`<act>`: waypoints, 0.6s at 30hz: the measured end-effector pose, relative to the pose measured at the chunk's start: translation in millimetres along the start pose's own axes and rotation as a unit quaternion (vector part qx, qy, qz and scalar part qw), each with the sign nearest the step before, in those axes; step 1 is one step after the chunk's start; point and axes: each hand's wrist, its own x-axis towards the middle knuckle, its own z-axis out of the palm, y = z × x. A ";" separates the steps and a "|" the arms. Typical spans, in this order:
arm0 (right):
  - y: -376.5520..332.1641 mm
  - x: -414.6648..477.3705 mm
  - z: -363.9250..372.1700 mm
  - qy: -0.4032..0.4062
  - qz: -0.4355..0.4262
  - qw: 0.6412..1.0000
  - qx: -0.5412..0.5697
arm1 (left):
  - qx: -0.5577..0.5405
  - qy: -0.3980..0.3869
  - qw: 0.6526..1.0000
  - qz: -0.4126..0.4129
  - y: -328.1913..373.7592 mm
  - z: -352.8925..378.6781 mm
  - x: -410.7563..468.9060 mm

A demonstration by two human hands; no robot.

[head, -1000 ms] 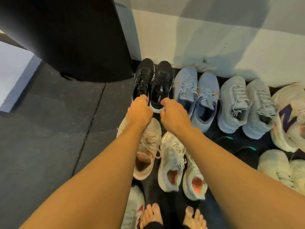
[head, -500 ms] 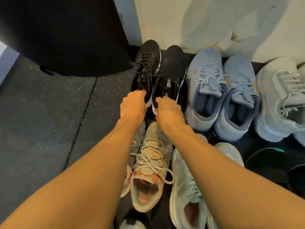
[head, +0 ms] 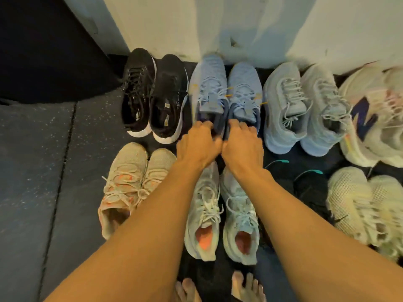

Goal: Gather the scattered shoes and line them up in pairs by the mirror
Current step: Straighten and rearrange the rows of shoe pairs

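Gripping the blue shoes [head: 213, 83] by their heels, apparently — left hand [head: 198, 144] beside right hand [head: 242, 147].

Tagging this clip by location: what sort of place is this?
Probably a gym or workout room, though that is not certain. The floor is dark speckled rubber tiling, and many athletic shoes, such as the black pair and the light blue pair, stand in rows against a plain pale wall.
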 end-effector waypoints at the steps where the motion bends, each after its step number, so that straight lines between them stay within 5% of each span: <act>1: 12.1 -2.8 4.5 -0.046 0.008 0.999 -0.025 | 0.017 -0.051 0.999 -0.001 4.0 10.3 1.0; 4: 32.0 3.2 18.4 -0.106 -0.038 0.992 -0.057 | 0.069 -0.067 0.995 0.008 3.2 29.6 9.3; 12: 35.6 7.2 23.9 -0.026 -0.037 0.998 -0.036 | 0.107 -0.044 0.993 0.022 -2.2 32.4 15.2; 18: 48.1 8.3 -5.5 -0.099 -0.082 0.992 -0.013 | 0.134 -0.075 0.988 -0.012 11.4 23.0 1.2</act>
